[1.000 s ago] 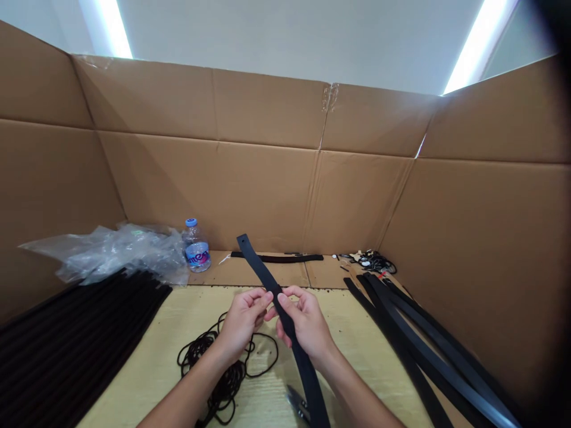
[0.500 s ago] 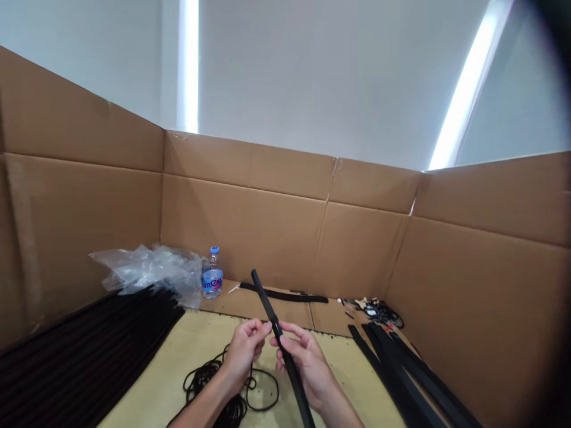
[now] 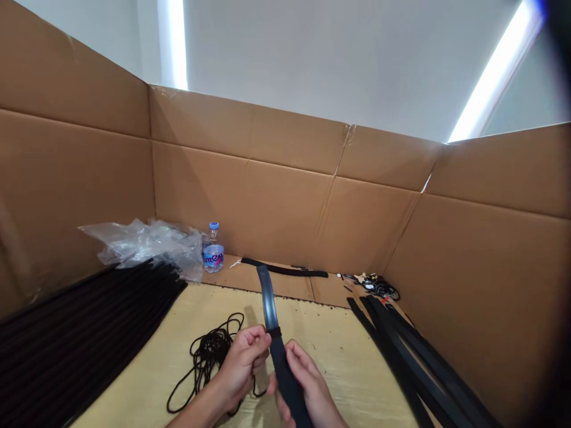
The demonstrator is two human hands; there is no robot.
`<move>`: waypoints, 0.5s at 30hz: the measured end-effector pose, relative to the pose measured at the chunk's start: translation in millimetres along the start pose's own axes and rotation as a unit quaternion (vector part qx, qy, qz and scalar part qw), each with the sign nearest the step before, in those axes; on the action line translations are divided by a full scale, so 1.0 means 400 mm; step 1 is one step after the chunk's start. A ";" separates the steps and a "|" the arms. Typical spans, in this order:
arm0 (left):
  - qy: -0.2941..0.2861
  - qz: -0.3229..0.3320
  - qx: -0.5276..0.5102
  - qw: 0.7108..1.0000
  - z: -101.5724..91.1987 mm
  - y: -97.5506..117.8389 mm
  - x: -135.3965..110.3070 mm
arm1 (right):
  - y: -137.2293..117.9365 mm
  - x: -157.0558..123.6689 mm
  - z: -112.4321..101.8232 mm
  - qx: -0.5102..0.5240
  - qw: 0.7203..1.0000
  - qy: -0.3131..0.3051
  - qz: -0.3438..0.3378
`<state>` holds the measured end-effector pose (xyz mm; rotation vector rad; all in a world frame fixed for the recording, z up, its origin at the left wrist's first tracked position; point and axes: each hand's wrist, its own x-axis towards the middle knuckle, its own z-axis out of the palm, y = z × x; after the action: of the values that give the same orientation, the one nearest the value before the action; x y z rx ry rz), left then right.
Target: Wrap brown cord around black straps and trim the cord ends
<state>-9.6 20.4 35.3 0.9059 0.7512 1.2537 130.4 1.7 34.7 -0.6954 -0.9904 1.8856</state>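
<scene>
Both my hands hold one long black strap (image 3: 269,309) that rises from between them and bends toward the back wall. My left hand (image 3: 243,365) pinches its left edge, just under a narrow band wrapped round the strap. Lower down, my right hand (image 3: 306,389) has its fingers curled round the strap from the right. A tangle of thin black cord (image 3: 209,356) lies on the pale tabletop just left of my left hand.
A big stack of black straps (image 3: 80,339) fills the left side, with crumpled clear plastic (image 3: 143,244) and a small water bottle (image 3: 213,249) behind it. More straps (image 3: 410,351) lie at the right. Small parts (image 3: 375,284) and one strap (image 3: 285,270) sit by the back cardboard wall (image 3: 267,196).
The strap has been lowered and turned, so its flat face now shows and its tip curves. My hands have dropped toward the bottom of the view. The camera shifted.
</scene>
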 end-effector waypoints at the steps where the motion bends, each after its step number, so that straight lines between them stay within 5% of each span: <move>1: 0.014 -0.002 -0.005 1.000 -0.006 -0.009 0.001 | 0.009 0.001 -0.006 0.019 1.000 0.009 0.001; 7: 0.102 -0.014 0.007 0.995 -0.025 -0.040 -0.003 | 0.043 -0.017 -0.044 0.082 0.992 0.080 0.047; 11: 0.080 -0.053 -0.016 0.995 -0.024 -0.046 -0.010 | 0.051 -0.031 -0.058 0.062 0.993 0.087 0.053; 15: 0.024 -0.070 -0.048 0.996 -0.020 -0.046 -0.018 | 0.038 -0.042 -0.067 0.043 0.996 0.005 0.074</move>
<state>-9.3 13.1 15.4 0.7343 0.7733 1.1802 152.2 -8.1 8.9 -0.7438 -0.8649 2.0396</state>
